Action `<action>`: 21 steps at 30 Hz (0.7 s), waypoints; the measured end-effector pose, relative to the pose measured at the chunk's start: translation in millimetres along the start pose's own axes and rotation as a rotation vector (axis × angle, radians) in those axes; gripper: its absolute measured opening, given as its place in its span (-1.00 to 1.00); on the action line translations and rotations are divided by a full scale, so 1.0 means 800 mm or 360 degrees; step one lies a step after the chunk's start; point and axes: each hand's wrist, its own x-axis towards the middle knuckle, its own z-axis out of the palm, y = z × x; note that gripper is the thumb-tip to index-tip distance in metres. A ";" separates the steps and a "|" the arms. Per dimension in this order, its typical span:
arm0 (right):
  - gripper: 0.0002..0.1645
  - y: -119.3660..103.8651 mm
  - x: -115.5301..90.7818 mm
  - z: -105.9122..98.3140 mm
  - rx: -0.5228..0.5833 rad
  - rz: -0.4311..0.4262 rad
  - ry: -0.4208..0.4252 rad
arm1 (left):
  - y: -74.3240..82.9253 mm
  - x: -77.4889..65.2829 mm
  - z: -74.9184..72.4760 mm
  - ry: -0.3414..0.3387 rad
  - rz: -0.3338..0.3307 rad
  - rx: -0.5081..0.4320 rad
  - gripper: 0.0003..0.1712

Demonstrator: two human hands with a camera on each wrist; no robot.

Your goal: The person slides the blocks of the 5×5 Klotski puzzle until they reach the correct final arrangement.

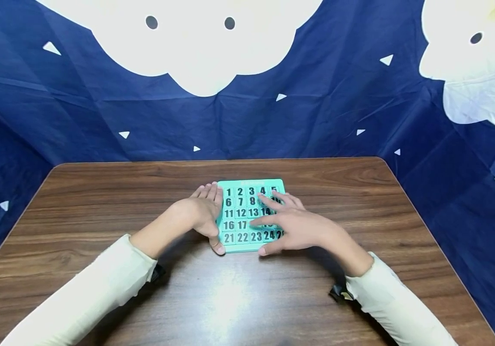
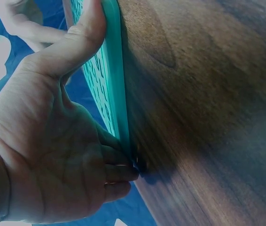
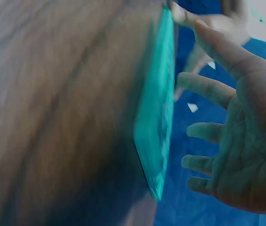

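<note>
A turquoise number slide puzzle (image 1: 241,213) lies flat on the table, its rows of black numbers facing up. Along its left edge rests my left hand (image 1: 204,214), fingers straight, with the thumb at the near left corner. In the left wrist view that thumb overlaps the puzzle's turquoise side (image 2: 116,80). My right hand (image 1: 295,225) is spread over the right part of the puzzle and hides several numbers there. The right wrist view has its fingers apart and extended above the puzzle's face (image 3: 166,117), with nothing gripped.
The brown wood-grain table (image 1: 100,202) extends around the puzzle, with a bright light reflection in front of it. Behind hangs a dark blue cloth (image 1: 247,125) with white cloud shapes and small triangles. Black straps (image 1: 340,292) show under the white sleeves (image 1: 390,298).
</note>
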 end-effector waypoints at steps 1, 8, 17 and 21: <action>-0.17 0.004 -0.005 -0.003 -0.0017 0.0017 0.0022 | 0.000 0.000 0.000 0.0001 0.0001 0.0001 1.00; -0.26 0.018 -0.020 -0.008 -0.0024 0.0113 0.0049 | 0.002 0.000 -0.001 0.0000 -0.0010 0.0030 1.00; -0.14 0.010 -0.007 0.004 0.0064 0.0037 -0.0003 | 0.001 0.000 0.001 -0.0012 -0.0012 0.0021 0.98; -0.22 0.024 -0.026 -0.006 0.0033 0.0092 0.0094 | 0.001 0.000 0.001 0.0000 -0.0014 0.0017 0.98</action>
